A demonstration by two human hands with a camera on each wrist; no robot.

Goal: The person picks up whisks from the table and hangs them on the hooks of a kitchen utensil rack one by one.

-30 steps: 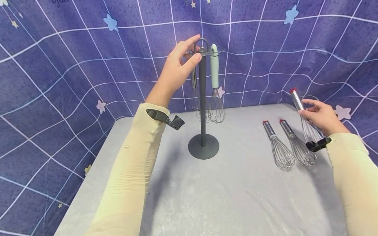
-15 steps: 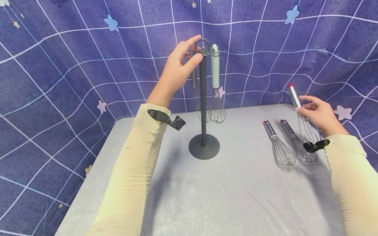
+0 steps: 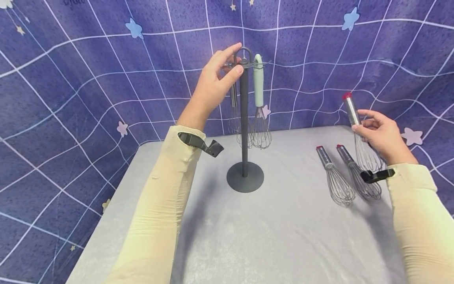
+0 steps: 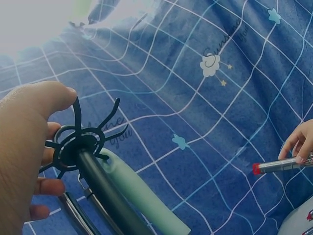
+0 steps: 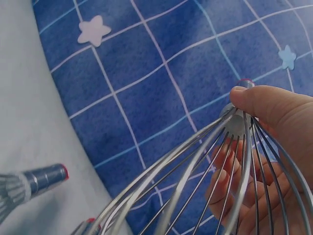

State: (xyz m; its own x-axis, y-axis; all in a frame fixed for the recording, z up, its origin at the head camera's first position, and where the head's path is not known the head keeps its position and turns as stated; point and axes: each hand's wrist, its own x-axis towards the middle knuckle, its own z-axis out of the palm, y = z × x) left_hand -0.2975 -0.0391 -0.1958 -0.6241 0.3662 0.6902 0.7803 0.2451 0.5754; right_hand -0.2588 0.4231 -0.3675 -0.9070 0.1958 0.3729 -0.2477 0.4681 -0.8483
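Note:
My left hand [image 3: 214,81] grips the hooked top of a dark grey utensil stand [image 3: 244,118], thumb on one side and fingers on the other. From its hooks hangs a whisk with a pale green handle [image 3: 258,85]; a metal-handled whisk [image 3: 233,94] hangs partly behind my hand. At the right my right hand [image 3: 381,134] pinches a steel whisk [image 3: 351,110] with a red handle end, near the bottom of the handle. That whisk is raised off the table, red end up, wires down. In the right wrist view its wire loops [image 5: 181,181] fan toward the camera.
Two more red-ended whisks lie on the grey table [image 3: 283,236]: one whisk [image 3: 338,183] to the left, another whisk [image 3: 361,177] close beside it, below my right hand. The stand's round base [image 3: 244,183] sits mid-table. A blue gridded cloth [image 3: 301,47] hangs behind.
My right hand has lifted the red-ended whisk a little higher and moved it slightly left. My left hand stays on the stand's top.

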